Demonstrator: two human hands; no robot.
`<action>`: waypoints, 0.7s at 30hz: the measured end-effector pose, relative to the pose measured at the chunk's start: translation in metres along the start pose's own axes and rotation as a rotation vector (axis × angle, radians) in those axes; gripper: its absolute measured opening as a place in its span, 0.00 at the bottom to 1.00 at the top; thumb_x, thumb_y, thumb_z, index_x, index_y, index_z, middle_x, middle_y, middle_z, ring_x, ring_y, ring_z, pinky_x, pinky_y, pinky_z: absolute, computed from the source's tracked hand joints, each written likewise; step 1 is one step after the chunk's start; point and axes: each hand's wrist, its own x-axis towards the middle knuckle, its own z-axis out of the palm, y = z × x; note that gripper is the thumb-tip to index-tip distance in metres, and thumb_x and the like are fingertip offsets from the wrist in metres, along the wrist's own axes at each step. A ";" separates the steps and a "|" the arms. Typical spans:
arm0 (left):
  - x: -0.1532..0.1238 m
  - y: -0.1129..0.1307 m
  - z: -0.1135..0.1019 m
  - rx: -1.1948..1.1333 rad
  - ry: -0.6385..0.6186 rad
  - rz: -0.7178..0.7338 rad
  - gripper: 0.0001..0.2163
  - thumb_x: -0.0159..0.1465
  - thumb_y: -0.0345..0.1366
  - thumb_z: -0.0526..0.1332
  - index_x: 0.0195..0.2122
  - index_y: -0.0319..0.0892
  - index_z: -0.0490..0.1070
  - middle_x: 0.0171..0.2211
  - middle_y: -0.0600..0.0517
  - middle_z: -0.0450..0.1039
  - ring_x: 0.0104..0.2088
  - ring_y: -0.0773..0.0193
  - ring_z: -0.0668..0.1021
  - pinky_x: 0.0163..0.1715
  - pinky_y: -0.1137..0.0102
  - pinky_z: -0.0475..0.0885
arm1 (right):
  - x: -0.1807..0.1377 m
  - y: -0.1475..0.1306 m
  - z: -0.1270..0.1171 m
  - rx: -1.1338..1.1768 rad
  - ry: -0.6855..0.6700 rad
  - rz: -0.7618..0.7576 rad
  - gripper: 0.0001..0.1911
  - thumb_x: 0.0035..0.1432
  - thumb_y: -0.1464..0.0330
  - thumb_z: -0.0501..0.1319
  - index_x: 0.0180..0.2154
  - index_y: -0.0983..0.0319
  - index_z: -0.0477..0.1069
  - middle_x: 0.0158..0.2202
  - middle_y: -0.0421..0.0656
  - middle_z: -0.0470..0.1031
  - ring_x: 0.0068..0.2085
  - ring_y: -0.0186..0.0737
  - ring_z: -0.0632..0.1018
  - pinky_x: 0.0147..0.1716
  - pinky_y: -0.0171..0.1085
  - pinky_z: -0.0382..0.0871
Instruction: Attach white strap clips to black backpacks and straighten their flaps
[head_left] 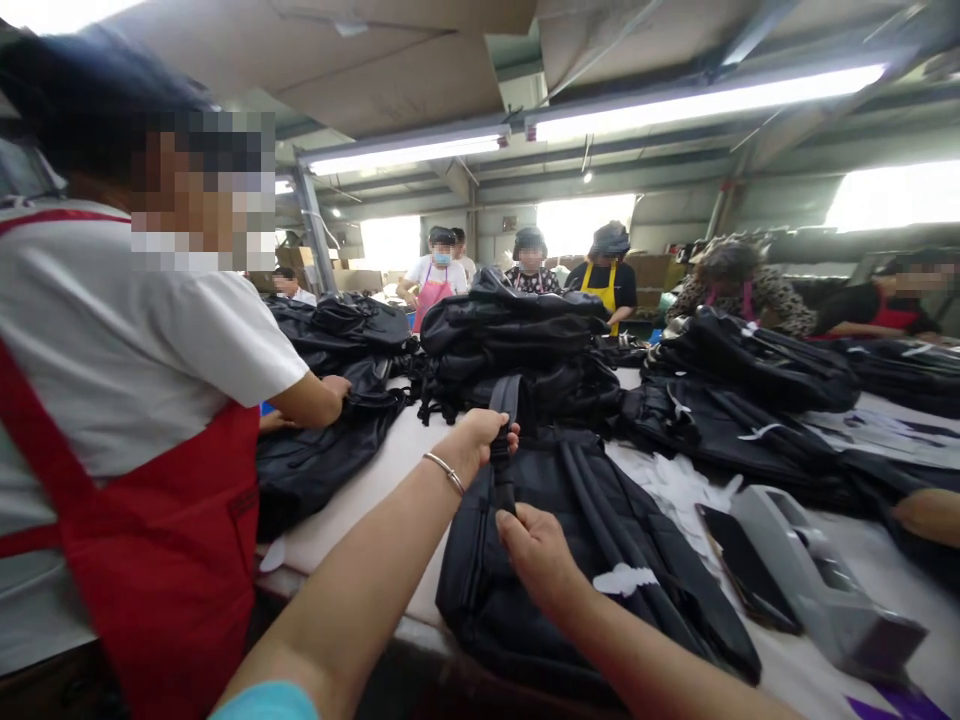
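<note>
A black backpack [600, 560] lies flat on the white table [360, 500] in front of me. Its black strap [504, 440] runs up from the bag between my hands. My left hand [484, 435], with a thin bracelet at the wrist, is closed round the upper part of the strap. Lower down, my right hand [536, 550] pinches the strap's near end just above the bag. A small white tag [624, 578] rests on the bag near my right wrist.
A person in a white shirt and red apron [135, 480] stands close at my left, handling a black bag [322, 450]. Piles of black backpacks [517, 340] cover the table. A grey tape dispenser [817, 580] sits at right. Several other workers stand at the far side.
</note>
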 end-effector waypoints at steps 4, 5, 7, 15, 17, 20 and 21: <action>0.033 -0.017 0.005 0.013 0.079 -0.029 0.10 0.68 0.39 0.59 0.44 0.37 0.69 0.34 0.52 0.71 0.27 0.70 0.73 0.24 0.74 0.72 | -0.005 0.008 -0.005 -0.016 0.034 0.023 0.17 0.58 0.59 0.50 0.20 0.59 0.55 0.15 0.35 0.56 0.20 0.31 0.59 0.20 0.33 0.50; 0.040 -0.020 0.007 0.018 0.099 -0.037 0.11 0.68 0.39 0.59 0.45 0.37 0.69 0.36 0.51 0.72 0.28 0.69 0.74 0.25 0.73 0.73 | -0.005 0.010 -0.006 -0.014 0.050 0.032 0.18 0.58 0.59 0.50 0.19 0.58 0.54 0.15 0.34 0.55 0.19 0.31 0.59 0.20 0.34 0.50; 0.053 -0.024 0.010 0.029 0.137 -0.048 0.11 0.67 0.39 0.59 0.46 0.37 0.69 0.39 0.50 0.72 0.31 0.67 0.76 0.29 0.70 0.75 | -0.003 0.014 -0.009 -0.011 0.074 0.048 0.18 0.58 0.59 0.51 0.19 0.58 0.54 0.14 0.34 0.55 0.19 0.31 0.59 0.20 0.34 0.50; 0.084 -0.024 0.002 0.069 0.264 0.007 0.15 0.67 0.40 0.60 0.52 0.39 0.68 0.48 0.46 0.71 0.42 0.59 0.77 0.40 0.61 0.76 | -0.012 0.014 -0.010 0.038 0.063 0.073 0.18 0.58 0.59 0.52 0.20 0.59 0.55 0.15 0.33 0.54 0.19 0.30 0.58 0.20 0.34 0.48; 0.087 -0.024 -0.004 0.084 0.275 0.011 0.15 0.67 0.40 0.60 0.52 0.39 0.68 0.49 0.45 0.71 0.43 0.59 0.76 0.41 0.60 0.76 | -0.019 0.013 -0.010 0.039 0.042 0.080 0.18 0.58 0.60 0.52 0.20 0.59 0.55 0.15 0.33 0.54 0.19 0.30 0.59 0.20 0.34 0.49; 0.090 -0.025 -0.012 0.107 0.271 -0.008 0.15 0.67 0.40 0.60 0.51 0.39 0.68 0.48 0.46 0.71 0.43 0.59 0.77 0.41 0.60 0.76 | -0.031 0.013 -0.010 0.071 0.009 0.096 0.18 0.59 0.60 0.52 0.20 0.59 0.54 0.15 0.33 0.53 0.20 0.30 0.59 0.21 0.34 0.50; 0.091 -0.025 -0.015 0.113 0.268 -0.015 0.15 0.67 0.40 0.60 0.51 0.38 0.68 0.47 0.46 0.71 0.42 0.59 0.77 0.40 0.61 0.76 | -0.035 0.014 -0.010 0.087 0.001 0.105 0.18 0.59 0.60 0.52 0.20 0.59 0.54 0.15 0.33 0.53 0.20 0.30 0.58 0.21 0.33 0.50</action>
